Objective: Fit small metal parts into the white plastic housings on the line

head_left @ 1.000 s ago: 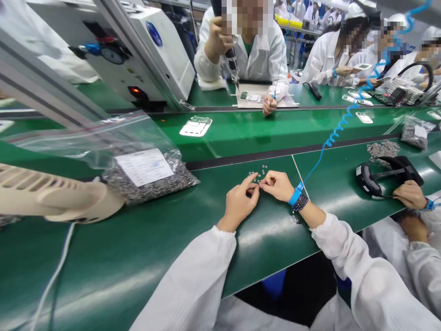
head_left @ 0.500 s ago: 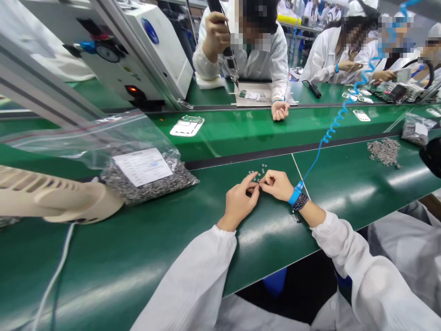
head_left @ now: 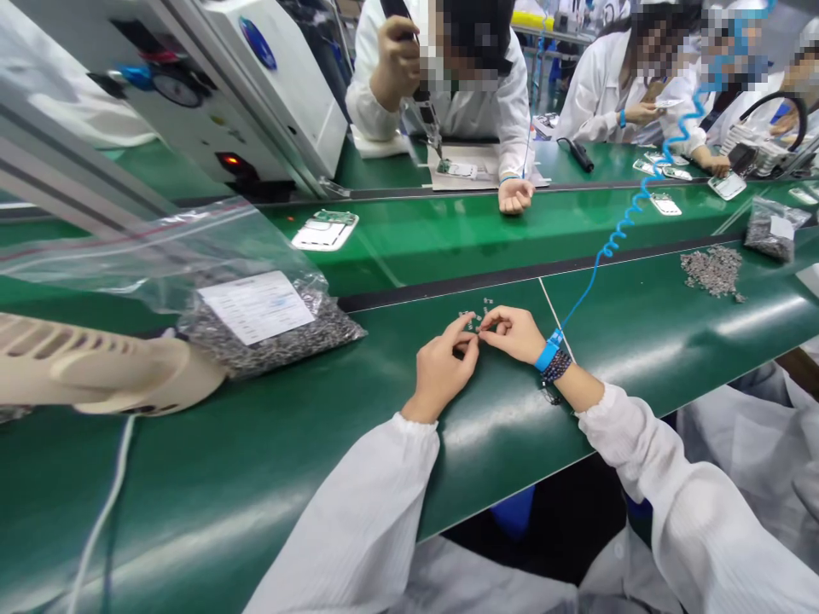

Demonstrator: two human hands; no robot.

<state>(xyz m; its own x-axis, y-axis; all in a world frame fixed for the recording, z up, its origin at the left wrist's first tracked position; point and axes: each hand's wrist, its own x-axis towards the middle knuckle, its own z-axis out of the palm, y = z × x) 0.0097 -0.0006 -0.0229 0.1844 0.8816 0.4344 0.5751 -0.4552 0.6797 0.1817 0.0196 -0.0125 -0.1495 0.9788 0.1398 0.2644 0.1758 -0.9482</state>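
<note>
My left hand [head_left: 443, 367] is over the green work surface [head_left: 358, 443], its index finger stretched toward several tiny metallic parts [head_left: 487, 301] and its thumb bent in toward the other fingertips. My right hand [head_left: 515, 333] is closed in a pinch, fingertips meeting those of the left hand beside the parts. Whatever lies between the fingertips is too small to make out. A blue wrist strap [head_left: 548, 348] with a coiled blue cord [head_left: 619, 237] is around my right wrist.
To the left lie a clear bag of small metal parts [head_left: 320, 337] and a beige appliance [head_left: 147, 375] with a white cable. A loose pile of parts [head_left: 711, 271] is at the right. Across the green belt [head_left: 409, 234], with white device panels [head_left: 325, 230], a co-worker holds a black tool [head_left: 426, 115].
My hands stay together by the tiny parts with almost no movement. The view has shifted slightly. At the far right, a co-worker's hand now holds a white panel over the far bench's edge.
</note>
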